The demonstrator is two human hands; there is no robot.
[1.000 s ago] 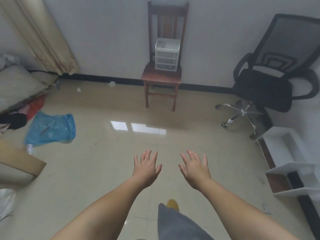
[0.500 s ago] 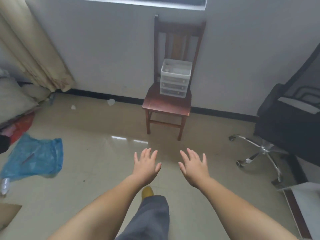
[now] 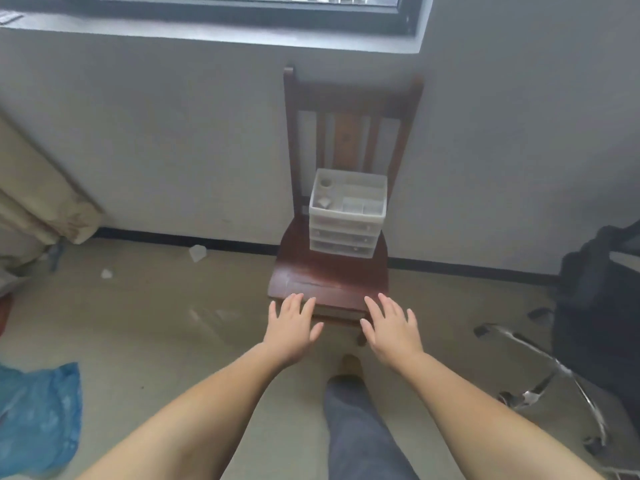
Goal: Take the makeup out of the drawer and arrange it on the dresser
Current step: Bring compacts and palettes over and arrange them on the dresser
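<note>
Both arms reach forward, left hand (image 3: pixel 292 327) and right hand (image 3: pixel 391 329) flat, fingers spread.

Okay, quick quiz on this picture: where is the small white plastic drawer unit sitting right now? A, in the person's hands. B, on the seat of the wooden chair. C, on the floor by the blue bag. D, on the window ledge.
B: the white drawer unit stands on the seat of the wooden chair, toward its backrest, while the left hand and right hand are open and hold nothing.

both flat empty hands, left hand (image 3: pixel 290 328) and right hand (image 3: pixel 393 328), before chair (image 3: pixel 329 278) with drawer organizer (image 3: pixel 347 216)
</note>
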